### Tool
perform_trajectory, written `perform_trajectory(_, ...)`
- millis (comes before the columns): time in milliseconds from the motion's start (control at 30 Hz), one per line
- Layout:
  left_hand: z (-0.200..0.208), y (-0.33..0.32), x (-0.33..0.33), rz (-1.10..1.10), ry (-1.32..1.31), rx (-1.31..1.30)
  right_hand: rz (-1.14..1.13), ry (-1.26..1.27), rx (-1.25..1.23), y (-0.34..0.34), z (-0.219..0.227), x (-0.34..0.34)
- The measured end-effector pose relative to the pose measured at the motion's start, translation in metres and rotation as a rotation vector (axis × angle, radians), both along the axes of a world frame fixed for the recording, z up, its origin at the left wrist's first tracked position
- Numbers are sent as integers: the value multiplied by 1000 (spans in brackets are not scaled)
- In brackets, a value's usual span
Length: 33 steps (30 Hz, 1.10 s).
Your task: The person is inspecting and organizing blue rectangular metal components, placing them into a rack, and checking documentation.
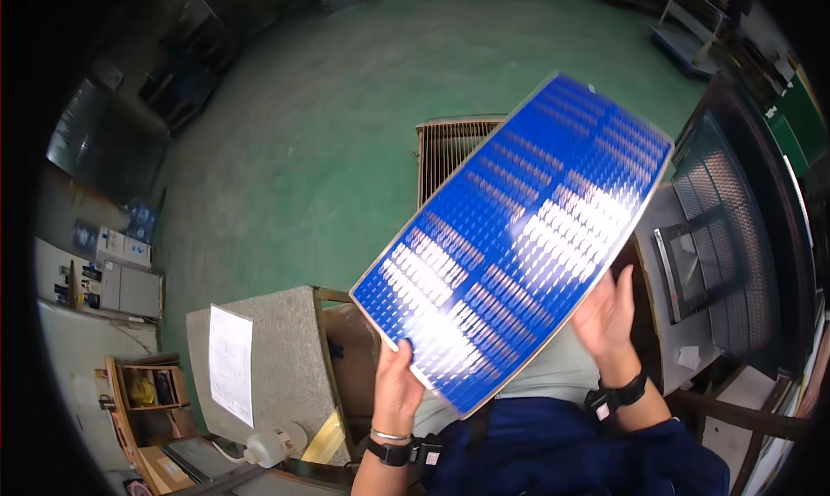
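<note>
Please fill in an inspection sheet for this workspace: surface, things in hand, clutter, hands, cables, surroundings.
Surface: grey speckled tabletop at the person's left.
Things in hand: blue panel with rows of small marks, held at a slant; bright glare hides part of its face.
Clutter: white paper sheet, whitish plastic bottle and yellow strip on the tabletop.
Hands: left hand grips the panel's lower-left edge; right hand is at its right edge, thumb raised, other fingers partly hidden.
Cables: none clearly seen.
Surroundings: green floor, slatted rack beyond the panel, trolley at upper right.
</note>
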<state>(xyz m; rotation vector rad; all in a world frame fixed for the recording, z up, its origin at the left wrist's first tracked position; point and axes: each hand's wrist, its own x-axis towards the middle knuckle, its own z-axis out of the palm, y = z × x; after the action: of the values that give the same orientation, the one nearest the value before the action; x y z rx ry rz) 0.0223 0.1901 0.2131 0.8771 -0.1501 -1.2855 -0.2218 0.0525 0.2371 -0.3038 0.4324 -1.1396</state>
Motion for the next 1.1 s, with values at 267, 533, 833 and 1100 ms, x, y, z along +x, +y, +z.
perform_trajectory(267, -36, -52, -22, -596, -40, 87, -187, 665, -168, -35, 3, 13)
perform_trajectory(533, -97, -63, 50, -334, -1708, 270, -455, 1344, -536, -142, -92, 17)
perform_trajectory(833, -129, -113, 76, -392, -1831, 610, -317, 1727, -499, -200, -195, 72)
perform_trajectory(1100, -132, -125, 79, -293, -1861, 644, -169, 1820, -459, -214, -200, 83)
